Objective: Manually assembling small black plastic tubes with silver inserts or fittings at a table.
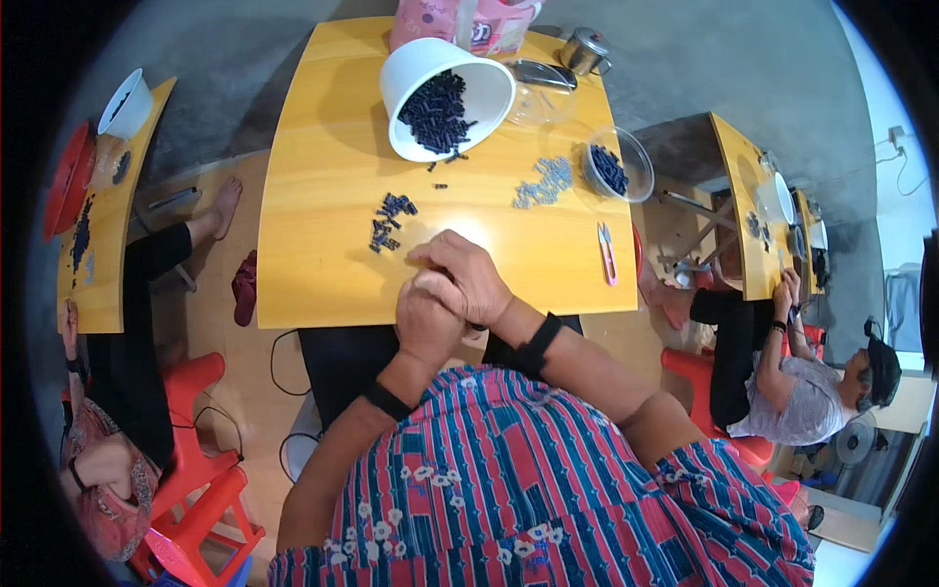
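Note:
Both hands meet at the near edge of the yellow table, fingers curled in against each other. My right hand (474, 277) lies partly over my left hand (427, 319). Whatever they hold, if anything, is hidden behind the fingers. Just beyond them is a loose pile of small black cylindrical parts (389, 223). A white tub (399, 90), tipped on its side, opens toward me with many more of these parts inside, a few spilled at its lip. Small silvery-grey pieces (544, 183) lie spread to the right of the middle.
A clear round bowl (641, 168) holding dark parts stands at the table's right edge. Pink-handled thread snips (608, 256) lie nearer me. At the back are a pink bag (469, 24), a clear lid (538, 103) and a metal mug (585, 51). People sit at tables on both sides.

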Available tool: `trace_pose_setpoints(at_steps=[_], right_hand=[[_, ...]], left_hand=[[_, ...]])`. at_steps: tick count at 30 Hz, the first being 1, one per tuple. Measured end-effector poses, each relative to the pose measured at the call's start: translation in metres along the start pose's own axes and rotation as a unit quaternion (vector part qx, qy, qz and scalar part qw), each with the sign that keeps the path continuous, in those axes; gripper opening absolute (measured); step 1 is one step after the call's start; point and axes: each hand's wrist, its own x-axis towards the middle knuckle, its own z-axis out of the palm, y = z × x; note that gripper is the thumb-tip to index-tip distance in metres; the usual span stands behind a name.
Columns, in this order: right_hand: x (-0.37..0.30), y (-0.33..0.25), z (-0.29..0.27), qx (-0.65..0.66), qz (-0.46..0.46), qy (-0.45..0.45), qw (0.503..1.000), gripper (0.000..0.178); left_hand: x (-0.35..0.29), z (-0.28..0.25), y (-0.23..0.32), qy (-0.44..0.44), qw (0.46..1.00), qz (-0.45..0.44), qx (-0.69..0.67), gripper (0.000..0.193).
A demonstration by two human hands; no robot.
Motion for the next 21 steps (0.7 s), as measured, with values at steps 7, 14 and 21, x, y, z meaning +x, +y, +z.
trace_pose_setpoints(at_steps=[7,14,21], right_hand=[[-0.012,0.032,-0.025,0.45,0.227,0.085,0.86,0.032],[-0.058,0.014,-0.039,0.331,0.207,0.017,0.921,0.032],[-0.059,0.008,-0.034,0.125,0.077,0.086,0.985,0.027]], left_hand=[[0.011,-0.021,0.006,-0.078,0.996,0.043,-0.021,0.011],[0.015,-0.025,0.008,-0.112,0.988,-0.043,-0.097,0.011],[0.023,-0.024,0.01,-0.129,0.975,-0.048,-0.175,0.015]])
